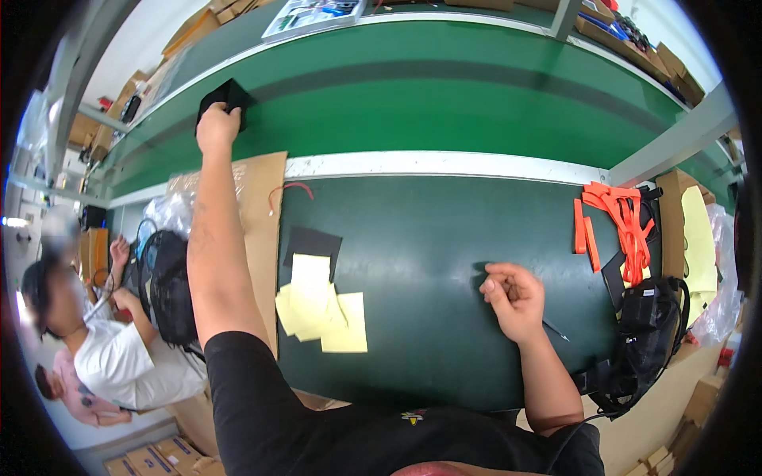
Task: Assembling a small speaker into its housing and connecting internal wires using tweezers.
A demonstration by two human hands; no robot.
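Observation:
My left hand (218, 127) reaches far out over the green belt at the upper left. Its fingers close on a black angular piece (231, 94) with a pointed upper corner; the hand hides part of it, and its exact kind is unclear. On the dark green table, my right hand (517, 301) is turned partly palm up with loosely curled fingers. Thumb and fingers stand apart, and I see nothing held between them. A thin pen-like tool (556, 329) lies just right of its wrist. Left of it are several yellow paper sheets (344, 321) overlapping a black sheet (316, 240).
Orange straps (627, 218) lie at the table's right, above a black strapped bag (639, 341). A cardboard sheet (266, 178) and a red wire (298, 186) are at the left. Another person (119, 361) works beside a black backpack (168, 282). Grey posts (671, 147) frame the belt.

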